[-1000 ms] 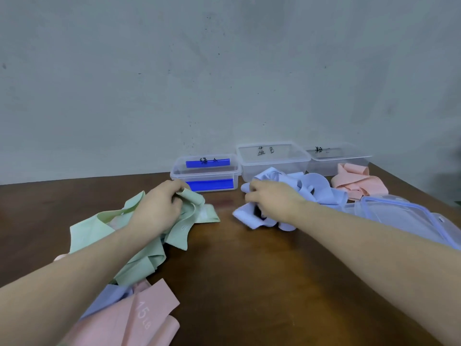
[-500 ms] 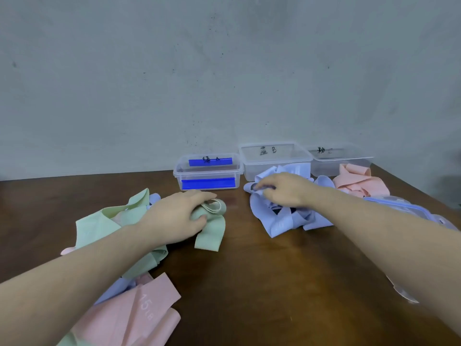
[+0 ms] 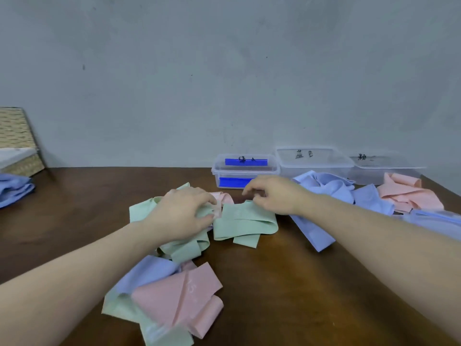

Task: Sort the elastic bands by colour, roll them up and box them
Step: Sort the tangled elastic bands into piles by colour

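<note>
On the brown table, a heap of green bands [image 3: 244, 221] lies at the centre. My left hand [image 3: 182, 213] rests on this heap and pinches the edge of a pale pink band [image 3: 223, 198] between thumb and fingertips. With its fingers curled, my right hand [image 3: 274, 196] pinches the far edge of the top green band. Right of it lie a blue pile [image 3: 331, 191] and a pink pile [image 3: 406, 196]. Three clear boxes stand along the wall: one with blue strips [image 3: 244, 171], a middle one [image 3: 314, 161] and a right one [image 3: 384, 168].
A mixed heap of pink, blue and green bands [image 3: 174, 295] lies near the front edge under my left forearm. A clear lid [image 3: 439, 221] sits at the far right. At the left are a wicker basket [image 3: 17, 141] and folded blue cloth [image 3: 12, 188].
My right hand left the blue pile and moved left to the green bands. My left hand shifted right on the green heap, and a pink band now shows at its fingertips.
</note>
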Available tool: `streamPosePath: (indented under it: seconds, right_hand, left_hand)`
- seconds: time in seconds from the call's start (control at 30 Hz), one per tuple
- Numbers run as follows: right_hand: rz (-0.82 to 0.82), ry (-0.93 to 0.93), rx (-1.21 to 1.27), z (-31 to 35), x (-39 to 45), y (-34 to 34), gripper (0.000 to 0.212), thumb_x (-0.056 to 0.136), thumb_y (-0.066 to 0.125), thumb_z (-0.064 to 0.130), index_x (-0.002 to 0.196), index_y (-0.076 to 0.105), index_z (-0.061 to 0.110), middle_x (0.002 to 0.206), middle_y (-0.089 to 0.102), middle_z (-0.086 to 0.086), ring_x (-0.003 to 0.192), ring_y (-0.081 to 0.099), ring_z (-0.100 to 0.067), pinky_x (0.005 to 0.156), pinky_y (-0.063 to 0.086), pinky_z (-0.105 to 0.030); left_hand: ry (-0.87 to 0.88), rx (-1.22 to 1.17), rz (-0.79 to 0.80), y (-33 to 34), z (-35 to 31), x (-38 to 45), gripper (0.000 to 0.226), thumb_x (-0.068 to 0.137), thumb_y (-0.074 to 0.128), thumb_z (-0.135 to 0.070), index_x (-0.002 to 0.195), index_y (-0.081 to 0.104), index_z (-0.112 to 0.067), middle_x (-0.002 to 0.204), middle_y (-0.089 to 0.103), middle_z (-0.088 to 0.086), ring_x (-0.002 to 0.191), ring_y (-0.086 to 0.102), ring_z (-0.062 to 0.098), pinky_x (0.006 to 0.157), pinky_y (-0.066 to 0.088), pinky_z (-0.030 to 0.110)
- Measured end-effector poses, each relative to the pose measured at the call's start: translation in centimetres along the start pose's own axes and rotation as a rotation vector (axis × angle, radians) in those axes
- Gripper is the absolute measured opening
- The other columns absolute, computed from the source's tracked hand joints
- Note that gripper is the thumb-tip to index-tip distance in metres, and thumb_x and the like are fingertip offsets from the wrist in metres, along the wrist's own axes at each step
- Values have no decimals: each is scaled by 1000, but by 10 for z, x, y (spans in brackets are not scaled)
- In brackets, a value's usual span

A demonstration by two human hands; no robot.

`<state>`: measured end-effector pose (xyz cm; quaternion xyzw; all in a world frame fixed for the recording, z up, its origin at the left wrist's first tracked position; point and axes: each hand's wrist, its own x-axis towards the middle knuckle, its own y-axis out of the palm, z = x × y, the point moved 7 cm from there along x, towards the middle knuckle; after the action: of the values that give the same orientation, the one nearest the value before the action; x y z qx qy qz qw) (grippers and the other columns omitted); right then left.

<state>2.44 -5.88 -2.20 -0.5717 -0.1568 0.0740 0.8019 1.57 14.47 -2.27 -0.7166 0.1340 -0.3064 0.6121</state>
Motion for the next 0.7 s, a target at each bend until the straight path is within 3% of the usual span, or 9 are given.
streamPosePath:
  seconds: [0.13,0.3,0.43,0.53,0.63,0.7]
  right_hand:
    - [55,-52,13,26,24,18,34,98,49,19,124,64,32,119,64,11,102,57,-10,89,49,-30]
    - [138,-33,14,37,62,49,40,96,53,23,135,57,34,127,64,10,111,56,-14,95,49,-37]
    - [312,92,-30,33,77,76,64,90,60,42,150,41,32,136,55,4,123,52,-20,101,46,-38]
    - [218,109,-43,32,83,74,44,90,62,36,134,58,33,120,62,7,112,55,-17,93,49,-37]
    - [188,133,-58,28,81,75,16,89,60,29,105,66,29,95,60,6,92,55,-18,70,45,-31]
    - [121,140,-5,25,79,70,10,86,60,24,92,66,30,93,60,6,89,53,-17,64,40,-29]
  left_hand:
    - [-145,33,117,5,35,-14,52,89,56,-59,137,47,-41,140,48,-17,127,43,15,102,35,35]
    - [-146,47,99,3,47,-20,50,89,53,-57,137,46,-43,134,52,-19,119,50,10,99,37,32]
    - [-160,85,72,-1,46,-9,49,99,37,-54,147,32,-43,105,67,-17,98,57,13,88,41,31]
    - [-259,109,86,-2,52,10,52,103,30,-48,153,21,-38,85,63,-7,88,59,20,73,42,32]
    - [-340,155,101,0,59,34,51,102,34,-51,150,33,-36,114,65,1,106,60,25,80,47,33]
    - [-393,173,148,10,65,49,45,99,39,-53,138,50,-33,121,64,-1,111,60,24,79,44,31]
